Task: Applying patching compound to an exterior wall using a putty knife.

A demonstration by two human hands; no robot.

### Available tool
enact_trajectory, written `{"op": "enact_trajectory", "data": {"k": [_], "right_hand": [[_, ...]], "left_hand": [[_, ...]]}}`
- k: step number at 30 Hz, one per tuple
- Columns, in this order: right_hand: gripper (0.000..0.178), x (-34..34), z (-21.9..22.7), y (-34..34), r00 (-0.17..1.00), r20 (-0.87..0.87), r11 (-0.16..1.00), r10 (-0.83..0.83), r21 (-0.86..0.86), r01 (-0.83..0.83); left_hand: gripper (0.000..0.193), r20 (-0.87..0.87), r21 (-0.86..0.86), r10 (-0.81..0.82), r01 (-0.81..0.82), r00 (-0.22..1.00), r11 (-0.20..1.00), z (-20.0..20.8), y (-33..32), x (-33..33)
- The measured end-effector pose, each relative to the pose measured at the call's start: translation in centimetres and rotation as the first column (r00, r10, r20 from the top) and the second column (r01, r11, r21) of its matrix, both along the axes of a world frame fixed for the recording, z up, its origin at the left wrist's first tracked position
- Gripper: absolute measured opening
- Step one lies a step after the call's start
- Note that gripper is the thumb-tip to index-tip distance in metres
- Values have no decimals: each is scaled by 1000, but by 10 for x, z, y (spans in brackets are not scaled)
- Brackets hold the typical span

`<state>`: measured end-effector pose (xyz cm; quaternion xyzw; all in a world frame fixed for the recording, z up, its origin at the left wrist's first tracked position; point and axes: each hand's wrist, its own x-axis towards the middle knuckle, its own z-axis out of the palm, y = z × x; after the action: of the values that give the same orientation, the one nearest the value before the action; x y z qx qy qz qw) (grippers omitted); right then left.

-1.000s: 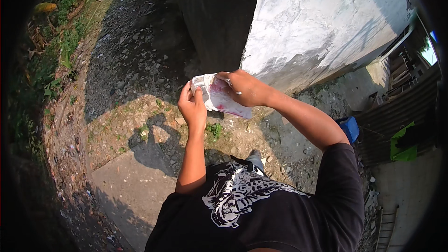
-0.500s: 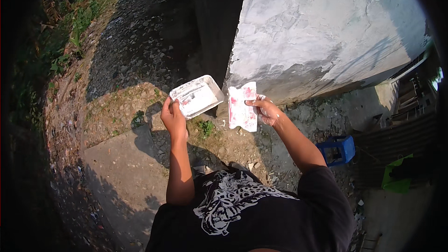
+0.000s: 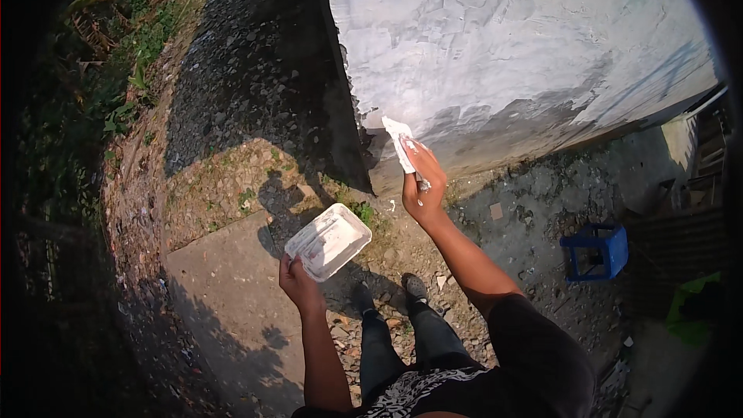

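the wall (image 3: 511, 39) ends in an edge at upper centre, open ground (image 3: 224, 184) to its left. left hand (image 3: 299, 285) grips a tray (image 3: 349, 257) of white paste (image 3: 333, 237), lower centre; right hand (image 3: 428, 184) holds a scraper (image 3: 398, 142), mid-frame.

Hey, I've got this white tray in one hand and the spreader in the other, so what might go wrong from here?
The tray might tip, since your left hand holds it near one corner. White smears on your right hand could let the spreader slip. The stony ground around your shoes may be uneven enough to trip you.
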<state>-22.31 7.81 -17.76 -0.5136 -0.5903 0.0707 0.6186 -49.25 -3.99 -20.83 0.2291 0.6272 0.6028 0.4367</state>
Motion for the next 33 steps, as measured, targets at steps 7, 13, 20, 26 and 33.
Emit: {"op": "enact_trajectory", "data": {"k": [7, 13, 20, 26, 33], "right_hand": [[45, -28, -35, 71, 881, 410, 947, -238, 298, 117], [36, -45, -80, 106, 845, 354, 887, -400, 383, 260], [39, -35, -164, 78, 825, 517, 972, -230, 170, 164], [42, -22, -156, 24, 836, 517, 981, -184, 48, 186], [39, -4, 3, 37, 783, 520, 923, -340, 346, 171]], "left_hand": [[37, -7, -21, -42, 42, 999, 999, -36, 8, -6], [36, 46, -17, -34, 34, 998, 999, -69, 0, -25], [36, 8, -75, -103, 103, 995, 992, -102, 6, -43], [37, 69, -59, -146, 150, 987, 987, -89, 15, -36], [38, 56, -72, -149, 153, 987, 986, -69, 22, -31]]}}
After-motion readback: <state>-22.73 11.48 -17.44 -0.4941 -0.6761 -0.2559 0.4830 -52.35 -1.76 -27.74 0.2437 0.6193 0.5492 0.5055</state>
